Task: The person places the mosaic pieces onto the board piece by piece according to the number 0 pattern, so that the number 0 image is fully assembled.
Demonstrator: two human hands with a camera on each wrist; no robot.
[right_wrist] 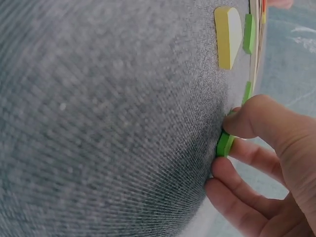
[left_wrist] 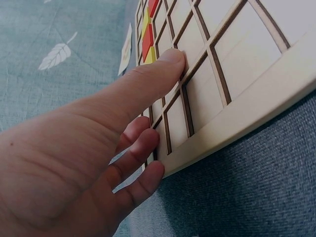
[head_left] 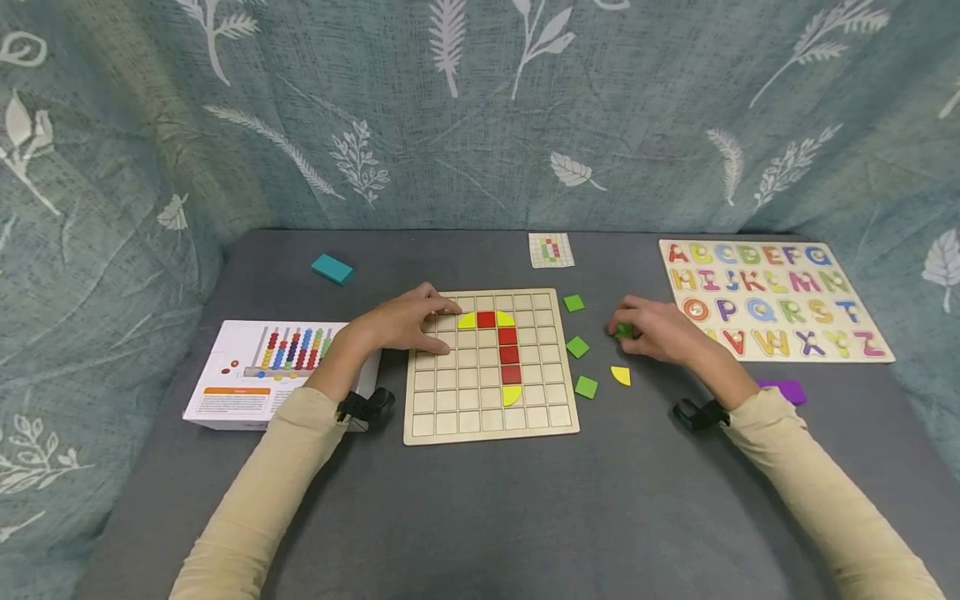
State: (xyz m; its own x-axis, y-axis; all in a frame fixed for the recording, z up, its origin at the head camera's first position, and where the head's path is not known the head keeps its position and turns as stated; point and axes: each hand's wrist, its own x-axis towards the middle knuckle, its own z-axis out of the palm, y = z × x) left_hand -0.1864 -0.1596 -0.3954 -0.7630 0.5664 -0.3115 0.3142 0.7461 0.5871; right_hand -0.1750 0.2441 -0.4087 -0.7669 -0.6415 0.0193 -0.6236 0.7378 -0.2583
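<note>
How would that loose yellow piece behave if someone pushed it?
The loose yellow piece looks thick-edged, so it's probably stiff. Lying flat on the grey tabletop, it would likely slide rather than roll. It's small, so presumably light.

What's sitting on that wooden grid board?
Four red squares and three yellow rounded pieces sit on the board. The left hand covers part of its far left corner, hiding what lies directly underneath.

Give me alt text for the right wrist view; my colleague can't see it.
The right grip pinches a green tile at the textured grey tabletop. Above it in the picture are two more green tiles, a yellow piece with a curved edge and, edge-on, the wooden board.
</note>
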